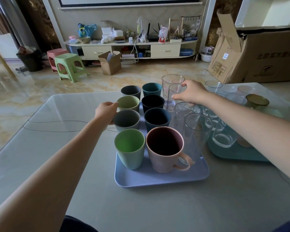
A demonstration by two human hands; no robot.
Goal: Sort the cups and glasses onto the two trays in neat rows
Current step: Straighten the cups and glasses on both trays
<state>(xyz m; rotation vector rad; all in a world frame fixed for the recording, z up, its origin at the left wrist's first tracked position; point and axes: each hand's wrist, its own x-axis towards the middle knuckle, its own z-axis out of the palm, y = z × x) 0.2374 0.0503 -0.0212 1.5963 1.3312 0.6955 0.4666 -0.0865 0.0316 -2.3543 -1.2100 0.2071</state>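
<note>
Two trays side by side on a grey table (pixel 57 164) — blue tray (pixel 157 180) in front with coloured cups in two rows, teal tray (pixel 238 155) to the right crowded with short clear glasses (pixel 223 139).

Left hand (pixel 106 112) against the left row, fingers curled round the side of the grey cup (pixel 126 120), thumb near the rim of the olive cup (pixel 128 102) just behind it. Right hand (pixel 192 93) reaching over the far right corner of the blue tray, fingers pinching the rim of a tall printed glass (pixel 172 92), with a second tall glass (pixel 172 82) just behind.

Cups likely light, stiff plastic with a matte skin — easy to nudge by the wall without slipping. Tall glasses likely heavier, smooth, breakable, and top-heavy enough to tip if knocked against neighbours. Safer hold judged to be round the body, below the rim, rather than a rim pinch. Pink mug (pixel 165 149) at the front best taken by its handle.
</note>
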